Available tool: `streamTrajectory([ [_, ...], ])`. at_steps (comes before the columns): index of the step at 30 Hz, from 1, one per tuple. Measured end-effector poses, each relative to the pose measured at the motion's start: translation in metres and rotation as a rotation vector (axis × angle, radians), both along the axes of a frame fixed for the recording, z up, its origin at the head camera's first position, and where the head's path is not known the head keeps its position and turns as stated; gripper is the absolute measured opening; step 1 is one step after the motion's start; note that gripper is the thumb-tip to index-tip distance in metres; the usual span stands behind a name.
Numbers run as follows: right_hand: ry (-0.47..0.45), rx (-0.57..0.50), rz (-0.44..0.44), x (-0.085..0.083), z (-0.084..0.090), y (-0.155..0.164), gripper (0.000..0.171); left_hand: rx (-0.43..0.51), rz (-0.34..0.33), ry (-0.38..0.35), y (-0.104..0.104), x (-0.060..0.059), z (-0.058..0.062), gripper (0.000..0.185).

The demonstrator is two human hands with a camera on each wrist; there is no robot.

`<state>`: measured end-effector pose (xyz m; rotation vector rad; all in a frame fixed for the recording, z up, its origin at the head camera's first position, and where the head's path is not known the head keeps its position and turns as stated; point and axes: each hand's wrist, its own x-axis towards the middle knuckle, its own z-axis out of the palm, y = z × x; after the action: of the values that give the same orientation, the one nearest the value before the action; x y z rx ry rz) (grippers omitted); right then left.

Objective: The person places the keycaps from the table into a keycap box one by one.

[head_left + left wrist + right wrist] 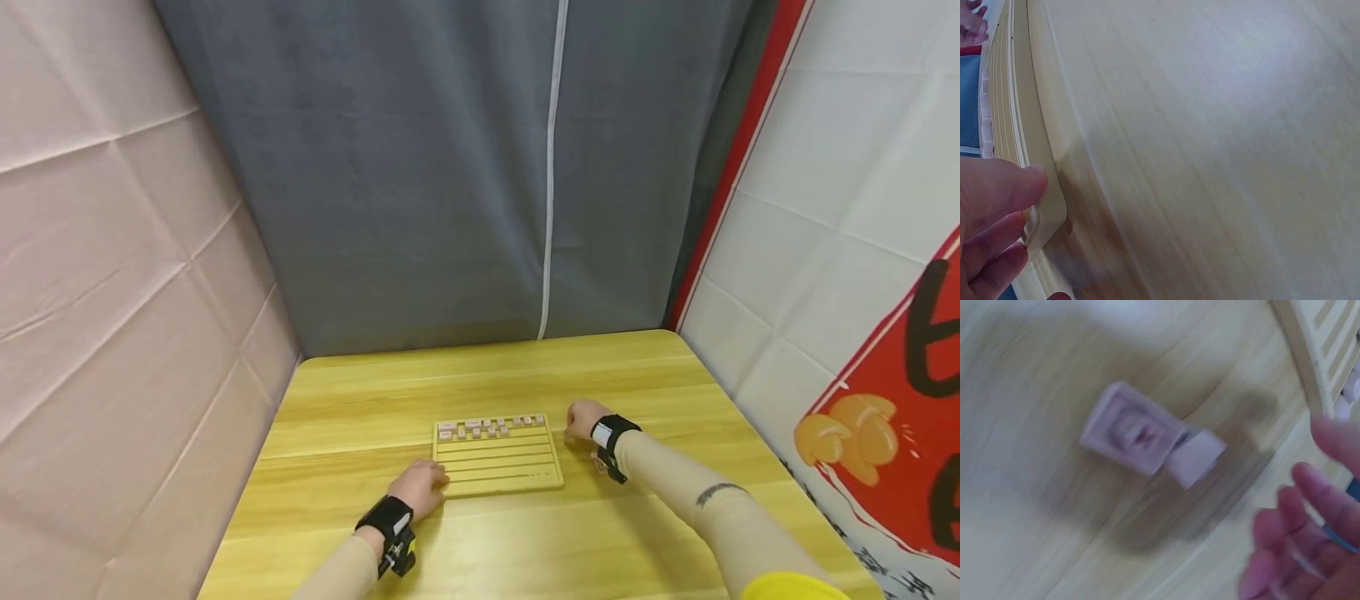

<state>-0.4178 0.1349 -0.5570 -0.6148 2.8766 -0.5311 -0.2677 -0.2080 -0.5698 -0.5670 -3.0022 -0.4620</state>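
A yellow grooved tray (pixel 498 468), shaped like a keyboard, lies mid-table. Small pinkish keycaps (pixel 447 435) stand in its two far rows; the nearer rows show bare grooves. My left hand (pixel 418 487) pinches the tray's near left corner, thumb on the front edge and fingers below in the left wrist view. Right of the tray, my right hand (pixel 587 418) has its fingers loosely bent and its thumb apart, with nothing seen between them. Beside it in the right wrist view, a larger pinkish keycap (pixel 1135 428) and a smaller pale one (pixel 1195 458) touch, both blurred.
The wooden table (pixel 360 400) reaches back to a grey curtain (pixel 420 208). White cloth walls (pixel 112 333) flank it on both sides. A red printed banner (pixel 900 467) hangs on the right. Something bright yellow (pixel 791 586) shows at the bottom right by the sleeve.
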Motion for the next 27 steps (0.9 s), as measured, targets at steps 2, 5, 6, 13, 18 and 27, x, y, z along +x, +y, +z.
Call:
streamTrajectory([
  [2,-0.040,0.041,-0.023,0.003,-0.002,0.006,0.032,-0.006,-0.013,0.030,0.000,0.000,-0.001,0.020],
  [5,-0.092,0.123,-0.059,0.008,-0.005,0.012,0.036,0.002,-0.009,0.030,-0.002,0.000,-0.002,0.021],
  [6,-0.105,0.149,-0.067,0.010,-0.007,0.013,0.039,0.000,-0.004,0.026,-0.002,0.000,-0.001,0.021],
  [13,-0.097,0.198,-0.063,0.019,-0.012,0.017,0.038,-0.013,0.027,0.014,0.000,-0.001,-0.003,0.021],
  [18,-0.068,0.157,-0.025,0.019,-0.010,0.015,0.029,-0.003,0.040,0.029,0.000,-0.001,-0.005,0.021],
  [27,-0.362,-0.275,-0.103,0.005,0.001,0.000,0.030,-0.016,0.040,0.026,0.001,0.000,-0.009,0.021],
])
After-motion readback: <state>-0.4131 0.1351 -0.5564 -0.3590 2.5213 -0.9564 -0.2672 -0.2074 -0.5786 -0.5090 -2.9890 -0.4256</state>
